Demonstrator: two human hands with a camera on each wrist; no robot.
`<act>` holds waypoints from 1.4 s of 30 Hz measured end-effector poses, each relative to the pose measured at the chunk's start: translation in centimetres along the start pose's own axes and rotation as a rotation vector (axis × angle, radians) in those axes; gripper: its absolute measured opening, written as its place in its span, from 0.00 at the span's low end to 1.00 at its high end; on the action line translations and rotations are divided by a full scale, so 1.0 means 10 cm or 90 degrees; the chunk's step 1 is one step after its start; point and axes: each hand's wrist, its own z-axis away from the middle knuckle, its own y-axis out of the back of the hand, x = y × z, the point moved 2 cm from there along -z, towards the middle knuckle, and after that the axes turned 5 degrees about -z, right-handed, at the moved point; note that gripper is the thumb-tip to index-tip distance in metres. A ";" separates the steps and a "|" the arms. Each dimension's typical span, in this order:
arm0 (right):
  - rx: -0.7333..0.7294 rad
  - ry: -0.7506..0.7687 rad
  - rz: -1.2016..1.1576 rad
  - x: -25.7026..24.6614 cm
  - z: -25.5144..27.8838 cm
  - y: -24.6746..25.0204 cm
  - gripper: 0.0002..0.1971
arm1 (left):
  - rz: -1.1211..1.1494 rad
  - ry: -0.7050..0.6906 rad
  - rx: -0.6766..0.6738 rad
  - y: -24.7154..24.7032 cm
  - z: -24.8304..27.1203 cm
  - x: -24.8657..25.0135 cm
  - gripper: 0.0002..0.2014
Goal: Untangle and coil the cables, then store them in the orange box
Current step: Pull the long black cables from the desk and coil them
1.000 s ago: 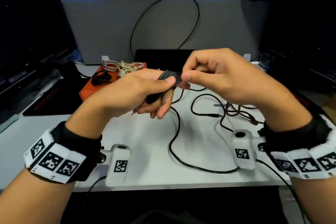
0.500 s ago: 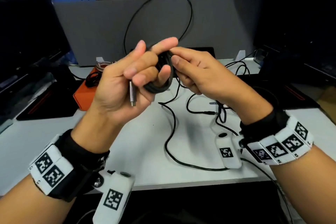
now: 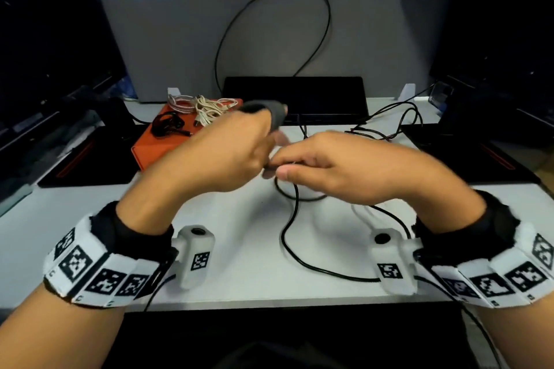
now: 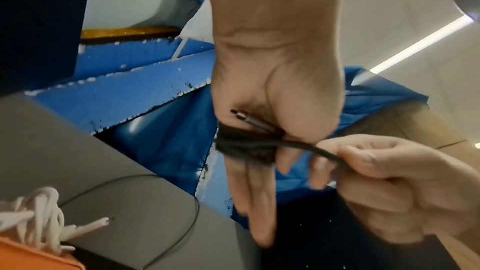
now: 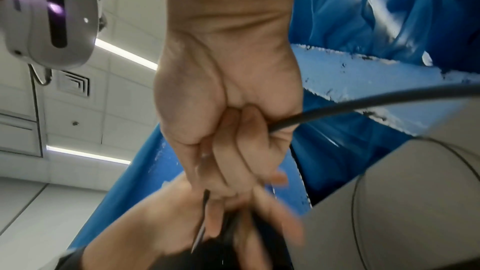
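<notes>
Slack black cable [image 3: 295,204] looping on white tabletop [image 3: 90,219] at 6 o'clock, right hand [image 3: 338,171] pinching its strand, left hand [image 3: 221,159] thumb clamping coil wound round fingers, orange box [image 3: 156,147] at 11 o'clock carrying white cables [image 3: 207,109].

The left hand [image 3: 215,156] and right hand [image 3: 338,168] are bare. Each wrist wears a black fabric cuff [image 3: 120,225] ringed by a white band [image 3: 90,272] of blocks printed with black square codes. A white camera pod [image 3: 196,255], with a round dark lens on top and one code tag, sits at the left cuff's 3 o'clock. Its twin sits at the right cuff's 9 o'clock. A thin black lead [image 3: 154,292] trails toward 6 o'clock.
</notes>
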 end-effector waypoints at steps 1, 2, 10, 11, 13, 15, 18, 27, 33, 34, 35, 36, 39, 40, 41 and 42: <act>0.011 -0.003 0.004 -0.02 0.06 0.07 0.12 | 0.019 -0.004 -0.071 0.00 0.01 -0.01 0.07; 0.026 -0.007 0.008 -0.03 0.10 0.14 0.12 | 0.095 -0.013 -0.126 0.00 0.03 0.00 0.09; 0.293 0.074 -0.147 0.06 0.17 0.39 0.10 | 0.698 -0.139 -0.164 0.01 0.07 0.06 0.21; 0.318 0.084 -0.188 0.08 0.15 0.37 0.08 | 0.747 -0.136 -0.147 -0.01 0.05 0.05 0.21; 0.363 0.088 -0.237 0.09 0.06 0.28 0.09 | 0.848 -0.129 -0.115 -0.04 0.04 0.03 0.18; 0.381 0.075 -0.299 0.08 -0.04 0.15 0.16 | 0.939 -0.127 -0.088 -0.07 0.02 0.03 0.16; 0.326 0.013 -0.406 0.02 -0.11 -0.02 0.22 | 1.082 -0.112 -0.074 -0.16 -0.03 0.05 0.16; 0.317 -0.036 -0.631 0.00 -0.18 -0.05 0.23 | 1.196 -0.119 -0.120 -0.14 -0.08 0.09 0.16; 0.394 -0.011 -0.547 0.03 -0.23 -0.07 0.22 | 1.030 0.050 -0.030 0.01 -0.04 0.21 0.15; 0.414 0.006 -0.508 0.03 -0.23 -0.05 0.22 | 0.993 0.074 -0.012 0.03 -0.03 0.22 0.14; 0.432 0.016 -0.452 0.05 -0.22 -0.04 0.22 | 0.958 0.088 0.000 0.04 -0.02 0.21 0.13; 0.449 0.009 -0.369 0.06 -0.20 -0.01 0.21 | 0.927 0.095 0.011 0.05 -0.02 0.19 0.12; 0.478 -0.018 -0.160 0.07 -0.11 0.07 0.20 | 0.862 0.100 0.030 0.09 0.00 0.15 0.13; 0.474 -0.014 -0.141 0.07 -0.09 0.09 0.19 | 0.837 0.109 0.029 0.10 0.01 0.15 0.16; 0.466 -0.013 -0.128 0.07 -0.09 0.10 0.19 | 0.803 0.126 0.028 0.11 0.02 0.16 0.21; 0.461 -0.019 -0.110 0.07 -0.09 0.10 0.20 | 0.758 0.145 0.029 0.11 0.03 0.18 0.24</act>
